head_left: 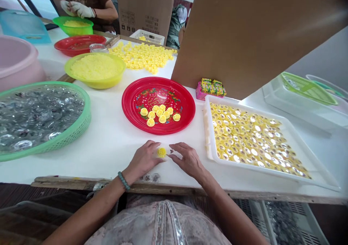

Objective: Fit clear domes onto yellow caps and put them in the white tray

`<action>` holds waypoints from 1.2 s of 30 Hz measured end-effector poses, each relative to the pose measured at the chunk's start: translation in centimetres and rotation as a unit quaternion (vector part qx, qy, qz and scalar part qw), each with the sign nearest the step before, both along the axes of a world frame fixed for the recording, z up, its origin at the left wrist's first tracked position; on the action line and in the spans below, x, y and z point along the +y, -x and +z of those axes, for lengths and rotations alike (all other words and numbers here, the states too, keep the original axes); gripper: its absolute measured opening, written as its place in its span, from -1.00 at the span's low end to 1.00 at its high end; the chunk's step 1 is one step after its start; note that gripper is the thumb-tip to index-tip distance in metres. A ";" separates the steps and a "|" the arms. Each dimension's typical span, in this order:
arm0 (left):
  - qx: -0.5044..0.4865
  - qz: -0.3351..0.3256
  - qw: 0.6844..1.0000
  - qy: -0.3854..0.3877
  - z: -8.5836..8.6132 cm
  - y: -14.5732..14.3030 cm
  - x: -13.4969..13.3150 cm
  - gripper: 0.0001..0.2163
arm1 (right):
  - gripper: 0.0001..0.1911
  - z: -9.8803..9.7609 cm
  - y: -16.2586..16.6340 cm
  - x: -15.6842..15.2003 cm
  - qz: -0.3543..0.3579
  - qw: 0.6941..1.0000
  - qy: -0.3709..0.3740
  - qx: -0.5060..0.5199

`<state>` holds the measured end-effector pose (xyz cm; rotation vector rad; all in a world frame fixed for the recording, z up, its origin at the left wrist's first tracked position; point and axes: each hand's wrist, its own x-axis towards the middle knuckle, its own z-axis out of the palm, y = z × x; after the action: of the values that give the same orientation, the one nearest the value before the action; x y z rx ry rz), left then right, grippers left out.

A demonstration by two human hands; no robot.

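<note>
- White tabletop (106, 136) fills the middle of the frame, its worn wooden edge (65, 182) running along the lower part.
- Brown cardboard panel (231, 31) leans across the upper right; a co-worker's gloved hand (83, 10) shows at upper left, over a green bowl (89, 30).
- Printed carton (144, 11), upper centre: rows of characters and handling symbols, too small to read.
- Red tray (129, 116), centre: floral print with gold lettering, illegible here.
- Small yellow-green packs (213, 88), right of centre: printed, wording too small to read.
- Yellow rose (161, 152), lower centre, between both hands: left hand (145, 158) curls beside it, right hand (189, 159) pinches near a dark-marked piece (171, 151); whether either grips, I cannot tell.
</note>
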<state>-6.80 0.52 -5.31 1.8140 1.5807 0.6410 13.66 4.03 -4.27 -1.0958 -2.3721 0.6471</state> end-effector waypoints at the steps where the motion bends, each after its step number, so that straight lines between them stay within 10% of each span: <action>1: 0.012 -0.007 1.000 -0.011 0.1 -0.5 0.2 -0.51 | -0.70 0.1 -0.1 0.3 0.005 1.000 0.001 0.000; 11: -0.005 -0.114 0.992 -0.058 -0.5 -1.2 1.4 -0.51 | -0.69 0.0 -1.4 0.6 0.039 0.999 0.025 -0.013; 19: -0.151 0.011 0.988 0.026 -1.4 -0.2 0.7 -0.53 | -0.71 0.2 -0.1 2.3 0.117 0.992 -0.017 -0.049; 36: -0.229 0.059 0.970 0.054 -1.7 -0.5 1.6 -0.67 | -0.91 1.6 3.0 3.0 0.190 0.948 -0.075 -0.243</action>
<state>-6.30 2.07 -7.06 1.3746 1.3801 0.9340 10.66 7.05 -2.65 -0.8021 -3.0448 0.3291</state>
